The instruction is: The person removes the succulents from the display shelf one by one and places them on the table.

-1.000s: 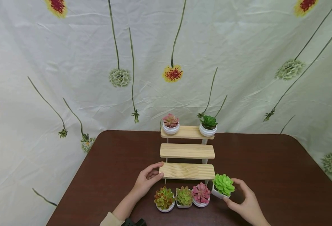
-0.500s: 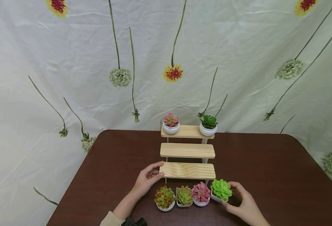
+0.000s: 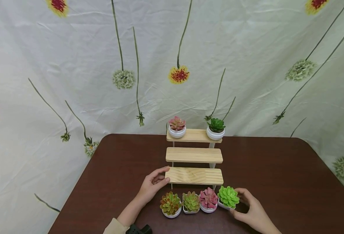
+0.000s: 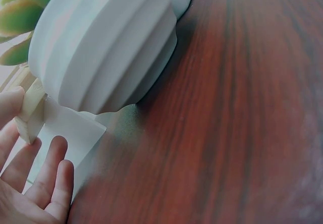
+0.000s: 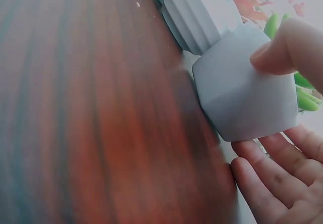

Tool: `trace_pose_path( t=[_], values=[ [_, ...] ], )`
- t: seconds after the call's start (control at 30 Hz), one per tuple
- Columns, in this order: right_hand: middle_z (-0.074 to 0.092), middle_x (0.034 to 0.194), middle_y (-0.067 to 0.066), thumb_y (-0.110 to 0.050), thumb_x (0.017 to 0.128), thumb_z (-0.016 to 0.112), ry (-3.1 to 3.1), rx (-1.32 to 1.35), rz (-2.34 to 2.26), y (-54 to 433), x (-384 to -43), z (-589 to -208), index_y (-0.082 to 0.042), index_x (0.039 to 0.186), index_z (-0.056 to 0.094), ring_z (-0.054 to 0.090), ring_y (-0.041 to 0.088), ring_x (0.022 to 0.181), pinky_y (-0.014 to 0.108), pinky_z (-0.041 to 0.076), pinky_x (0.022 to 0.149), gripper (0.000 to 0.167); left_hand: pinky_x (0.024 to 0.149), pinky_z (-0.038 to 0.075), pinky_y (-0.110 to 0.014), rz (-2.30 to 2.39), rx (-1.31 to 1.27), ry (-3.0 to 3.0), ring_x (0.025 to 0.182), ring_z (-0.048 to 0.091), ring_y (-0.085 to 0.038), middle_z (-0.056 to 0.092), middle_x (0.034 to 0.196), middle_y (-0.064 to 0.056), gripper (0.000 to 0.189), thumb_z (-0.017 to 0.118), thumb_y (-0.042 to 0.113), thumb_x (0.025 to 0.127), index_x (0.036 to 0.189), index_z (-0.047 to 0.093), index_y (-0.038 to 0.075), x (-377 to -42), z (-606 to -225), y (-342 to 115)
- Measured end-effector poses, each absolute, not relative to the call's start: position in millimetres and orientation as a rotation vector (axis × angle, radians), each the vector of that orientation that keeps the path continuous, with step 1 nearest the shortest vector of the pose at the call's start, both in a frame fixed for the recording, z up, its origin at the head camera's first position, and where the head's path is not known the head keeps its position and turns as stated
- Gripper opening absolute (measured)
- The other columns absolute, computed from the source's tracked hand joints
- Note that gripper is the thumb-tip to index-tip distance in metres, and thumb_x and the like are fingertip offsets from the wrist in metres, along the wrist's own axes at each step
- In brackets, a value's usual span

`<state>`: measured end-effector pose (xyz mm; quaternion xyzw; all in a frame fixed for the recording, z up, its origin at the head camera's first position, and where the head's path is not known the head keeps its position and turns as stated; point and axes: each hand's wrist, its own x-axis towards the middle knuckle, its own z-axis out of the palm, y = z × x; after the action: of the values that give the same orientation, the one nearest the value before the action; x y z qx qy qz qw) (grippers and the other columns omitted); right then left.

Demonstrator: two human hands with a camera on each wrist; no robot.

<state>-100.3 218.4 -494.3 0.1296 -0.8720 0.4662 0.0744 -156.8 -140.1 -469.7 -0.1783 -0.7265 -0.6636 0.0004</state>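
My left hand (image 3: 152, 187) pinches the left end of the bottom step of a three-tier wooden display stand (image 3: 193, 175); in the left wrist view the thumb and fingers straddle the wood's end. At the right end of a row of potted succulents, my right hand (image 3: 253, 210) holds a bright green succulent (image 3: 228, 197) by its white angular pot (image 5: 242, 88). That pot sits on the table, close against the round ribbed pot of a pink succulent (image 3: 208, 198). Further left in the row are a yellow-green succulent (image 3: 191, 202) and a red-tipped green one (image 3: 170, 204).
A pale pink succulent (image 3: 177, 126) and a dark green succulent (image 3: 216, 128) stand in round white pots on the top step. The middle step (image 3: 194, 155) is bare wood. Behind the dark brown table (image 3: 125, 156) hangs a flower-print cloth (image 3: 87, 48).
My right hand has brought the bright green succulent slightly left and toward me, levelling its tilted pot beside the pink one. The left hand has stayed on the stand.
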Motion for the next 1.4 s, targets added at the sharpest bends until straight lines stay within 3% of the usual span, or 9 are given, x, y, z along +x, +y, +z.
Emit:
trace_pose_path(
  t=[0.5,0.7,0.83,1.1,1.4],
  values=[
    [0.059,0.116,0.006,-0.017,0.073,0.082,-2.641,0.535,1.441,225,-107,-484,-0.007,0.122,0.052,0.058,0.004,0.099,0.025,0.049,0.083,0.059,0.080,0.049,-0.023,-2.088,-0.567,-2.273,0.095,0.061,-0.019,0.048,0.133,-0.025,0.039,0.062,-0.001,0.089,0.125,0.052,-0.010,-157,-470,-140],
    [0.060,0.116,0.017,-0.007,0.074,0.079,-2.509,0.625,1.474,224,-113,-477,0.002,0.127,0.049,0.057,0.003,0.103,0.023,0.049,0.082,0.062,0.079,0.049,-0.023,-2.101,-0.560,-2.270,0.094,0.061,-0.019,0.047,0.134,-0.026,0.039,0.062,-0.001,0.089,0.125,0.052,-0.011,-157,-470,-140],
    [0.060,0.114,0.017,0.001,0.074,0.077,-2.428,0.700,1.456,223,-117,-474,0.006,0.128,0.047,0.059,0.008,0.103,0.020,0.048,0.083,0.063,0.078,0.049,-0.023,-2.108,-0.553,-2.270,0.093,0.061,-0.018,0.047,0.134,-0.026,0.039,0.062,0.000,0.089,0.125,0.052,-0.010,-157,-470,-140],
    [0.061,0.113,0.016,0.007,0.076,0.073,-2.358,0.686,1.477,219,-131,-468,0.003,0.129,0.047,0.060,0.013,0.102,0.019,0.047,0.084,0.059,0.079,0.049,-0.023,-2.108,-0.540,-2.275,0.094,0.061,-0.017,0.047,0.134,-0.025,0.039,0.062,0.000,0.089,0.125,0.052,-0.010,-156,-470,-140],
    [0.061,0.112,0.019,0.002,0.080,0.071,-2.408,0.569,1.475,214,-144,-457,-0.004,0.128,0.049,0.059,0.013,0.102,0.019,0.047,0.084,0.053,0.079,0.049,-0.023,-2.101,-0.534,-2.280,0.093,0.060,-0.018,0.048,0.133,-0.025,0.038,0.062,-0.001,0.089,0.125,0.053,-0.010,-156,-469,-140]
  ],
)
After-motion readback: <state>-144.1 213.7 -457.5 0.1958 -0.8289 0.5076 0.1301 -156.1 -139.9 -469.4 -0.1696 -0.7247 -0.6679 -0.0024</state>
